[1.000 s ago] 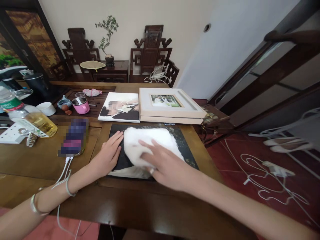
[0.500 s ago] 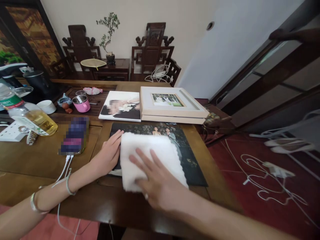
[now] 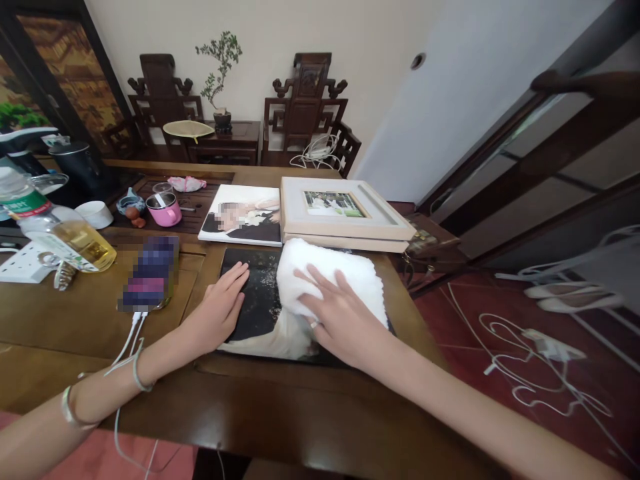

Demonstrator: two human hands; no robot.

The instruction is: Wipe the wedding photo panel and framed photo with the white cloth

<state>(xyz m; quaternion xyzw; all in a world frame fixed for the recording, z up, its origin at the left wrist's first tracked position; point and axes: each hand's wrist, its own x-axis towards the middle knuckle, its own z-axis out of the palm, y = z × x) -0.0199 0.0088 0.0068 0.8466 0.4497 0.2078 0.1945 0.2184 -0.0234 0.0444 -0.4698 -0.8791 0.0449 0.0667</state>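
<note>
My right hand (image 3: 340, 310) holds a fluffy white cloth (image 3: 360, 270) from above, its fingers spread over it and pressing it down on a large dark photo print (image 3: 257, 283). The cloth covers the right part of the print. A pale, dress-like shape shows along the print's lower edge. My left hand (image 3: 220, 307) lies flat on the print's left edge, fingers stretched out, holding nothing.
Behind the print lie a photo panel (image 3: 245, 213) and a stack of pale picture frames (image 3: 345, 207). Left on the wooden table are a phone on a charging cable (image 3: 150, 273), a pink cup (image 3: 164, 210), an oil bottle (image 3: 75, 233) and a power strip (image 3: 25, 261).
My right hand has moved the white cloth right and away from me across the print. The print's left and lower middle parts now show. My left hand has stayed in place.
</note>
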